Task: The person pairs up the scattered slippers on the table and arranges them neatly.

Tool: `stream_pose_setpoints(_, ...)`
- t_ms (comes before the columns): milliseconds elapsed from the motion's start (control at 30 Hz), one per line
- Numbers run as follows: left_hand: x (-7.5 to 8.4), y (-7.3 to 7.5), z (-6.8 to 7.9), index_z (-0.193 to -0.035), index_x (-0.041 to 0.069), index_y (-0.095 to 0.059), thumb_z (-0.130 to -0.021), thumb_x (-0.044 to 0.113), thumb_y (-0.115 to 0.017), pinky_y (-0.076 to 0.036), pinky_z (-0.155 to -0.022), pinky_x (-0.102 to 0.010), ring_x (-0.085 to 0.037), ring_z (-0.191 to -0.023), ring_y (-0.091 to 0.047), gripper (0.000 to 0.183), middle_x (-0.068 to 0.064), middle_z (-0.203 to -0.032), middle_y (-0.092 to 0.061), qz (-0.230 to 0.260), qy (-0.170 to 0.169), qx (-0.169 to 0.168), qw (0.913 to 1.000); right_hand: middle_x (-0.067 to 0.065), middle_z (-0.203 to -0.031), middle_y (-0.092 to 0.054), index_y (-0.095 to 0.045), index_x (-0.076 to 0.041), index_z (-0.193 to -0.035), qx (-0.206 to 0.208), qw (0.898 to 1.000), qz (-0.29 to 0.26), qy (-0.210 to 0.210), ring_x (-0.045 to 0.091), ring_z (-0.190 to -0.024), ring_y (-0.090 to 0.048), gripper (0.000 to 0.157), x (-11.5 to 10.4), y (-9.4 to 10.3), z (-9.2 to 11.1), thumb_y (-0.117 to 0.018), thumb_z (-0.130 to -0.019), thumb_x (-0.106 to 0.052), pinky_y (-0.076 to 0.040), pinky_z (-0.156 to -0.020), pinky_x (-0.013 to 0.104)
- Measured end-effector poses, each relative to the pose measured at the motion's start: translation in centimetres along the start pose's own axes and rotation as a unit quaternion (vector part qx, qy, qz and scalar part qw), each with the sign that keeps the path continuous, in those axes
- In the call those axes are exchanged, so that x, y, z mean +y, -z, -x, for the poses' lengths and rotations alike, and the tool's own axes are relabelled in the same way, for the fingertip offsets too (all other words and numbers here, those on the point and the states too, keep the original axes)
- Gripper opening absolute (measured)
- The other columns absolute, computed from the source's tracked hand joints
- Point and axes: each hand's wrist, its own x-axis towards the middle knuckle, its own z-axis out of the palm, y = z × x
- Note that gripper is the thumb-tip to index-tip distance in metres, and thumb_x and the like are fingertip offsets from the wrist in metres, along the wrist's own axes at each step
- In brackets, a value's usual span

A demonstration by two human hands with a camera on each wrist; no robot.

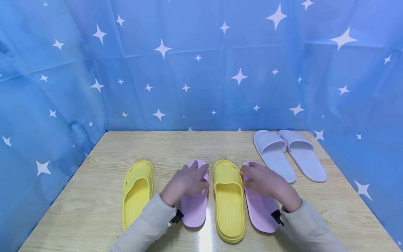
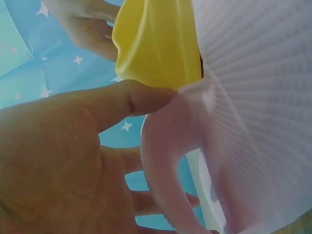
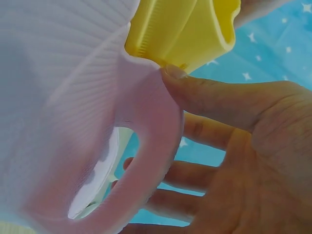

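Observation:
My left hand (image 1: 190,179) holds a pink slipper (image 1: 194,212) at its strap, thumb on the right side and fingers reaching across. In the left wrist view the thumb (image 2: 151,96) lies against the strap's edge. My right hand (image 1: 266,180) likewise grips the other pink slipper (image 1: 262,214) at the strap; its thumb (image 3: 209,95) touches the edge in the right wrist view. Both pink slippers lie toe away on the table. Between them sits a yellow slipper (image 1: 230,210), close beside the right one. The straps are largely hidden by my hands in the head view.
A second yellow slipper (image 1: 136,199) lies left of my left hand, partly behind the sleeve. Two pale lavender slippers (image 1: 278,162) rest side by side at the back right of the wooden table (image 1: 176,147). A blue star-patterned curtain (image 1: 201,94) surrounds the table's back and sides.

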Motion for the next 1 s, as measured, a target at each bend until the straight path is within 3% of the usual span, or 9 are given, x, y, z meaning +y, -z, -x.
stream_pose_setpoints(233, -1.1, 0.2, -0.8, -0.164, 0.026, -0.031, -0.098, 0.041, -0.057, -0.032, -0.119, -0.069, -0.057, -0.151, -0.028, 0.072, -0.021, -0.172, -0.02, 0.013, 0.016, 0.024, 0.9995, 0.015, -0.115, -0.07, -0.07, -0.002, -0.117, 0.04, 0.999, 0.002, 0.014, 0.032, -0.104, -0.068, 0.03, 0.7, -0.2, -0.7, -0.07, -0.087, -0.003, -0.057, -0.088, 0.048)
stream_pose_setpoints(500, -1.9, 0.1, -1.3, -0.165, 0.02, -0.026, -0.097, 0.043, -0.059, -0.032, -0.116, -0.072, -0.058, -0.151, -0.026, 0.079, -0.023, -0.172, -0.018, 0.021, 0.027, 0.047, 0.9983, 0.02, -0.117, -0.07, -0.071, 0.001, -0.115, 0.073, 0.997, 0.007, 0.026, 0.037, -0.105, -0.069, 0.029, 1.3, -0.5, -1.9, -0.068, -0.086, -0.002, -0.058, -0.09, 0.05)
stream_pose_setpoints(733, -2.2, 0.1, -1.6, -0.165, 0.016, -0.027, -0.096, 0.045, -0.06, -0.033, -0.115, -0.072, -0.057, -0.151, -0.026, 0.082, -0.023, -0.171, -0.019, 0.023, 0.032, 0.062, 0.9973, 0.022, -0.125, -0.069, -0.069, 0.002, -0.12, 0.057, 0.998, -0.007, 0.008, 0.039, -0.112, -0.067, 0.032, 1.5, -0.3, -2.7, -0.068, -0.088, -0.003, -0.056, -0.093, 0.052)
stream_pose_setpoints(1000, -2.3, 0.0, -1.5, -0.164, 0.018, -0.029, -0.095, 0.045, -0.07, -0.031, -0.116, -0.073, -0.057, -0.151, -0.026, 0.085, -0.023, -0.171, -0.02, 0.028, 0.028, 0.065, 0.9971, 0.021, -0.123, -0.069, -0.069, 0.001, -0.119, 0.064, 0.998, -0.014, 0.008, 0.036, -0.109, -0.067, 0.03, 1.7, -0.3, -3.3, -0.069, -0.09, -0.004, -0.056, -0.09, 0.05)
